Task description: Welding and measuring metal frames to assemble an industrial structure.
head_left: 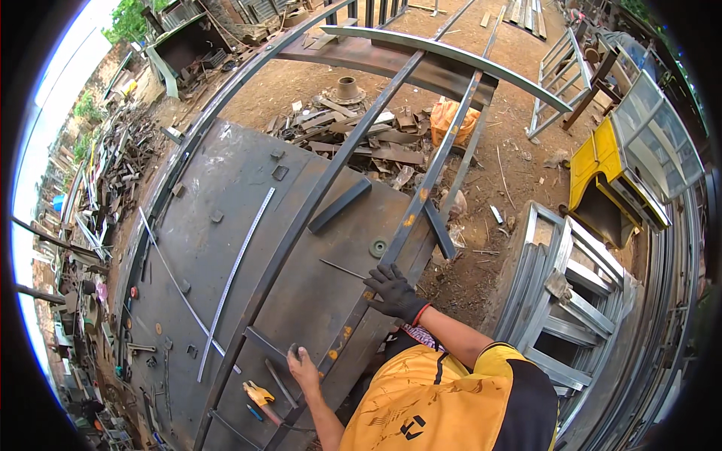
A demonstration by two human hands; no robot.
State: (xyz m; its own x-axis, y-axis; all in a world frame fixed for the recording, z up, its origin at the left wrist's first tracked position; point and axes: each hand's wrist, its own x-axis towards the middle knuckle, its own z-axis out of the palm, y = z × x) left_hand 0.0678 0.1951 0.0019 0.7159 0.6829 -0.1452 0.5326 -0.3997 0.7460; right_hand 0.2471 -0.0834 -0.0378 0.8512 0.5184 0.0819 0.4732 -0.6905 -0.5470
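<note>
1. From my remote seat, the relation that counts is at the lower middle of the frame; the short crosspiece [265, 346] lies just up and left of the bare left hand [304, 368], its long axis slanting from upper left down to lower right.
2. Its far end appears to meet the dark long rail [349, 148]; its near end points toward the orange-spotted rail [423, 194], with the left hand in between; I cannot tell whether that end touches the rail.
3. The left hand is clearly the nearer one; the gloved right hand [395, 293] lies farther up and right, well apart from it.
4. I see the left fingers bunched at the crosspiece's near end; they seem to touch it, but I cannot tell whether they clamp it.
5. I see the right hand palm down on the spotted rail, fingers spread rather than wrapped; a thin rod [342, 267] ends just beside its fingertips.
6. Both rails run from the top of the frame toward the bottom, over the table [226, 180]; a yellow item [258, 393] and a blue marker-like stick [254, 412] lie below and left of the left hand.
</note>
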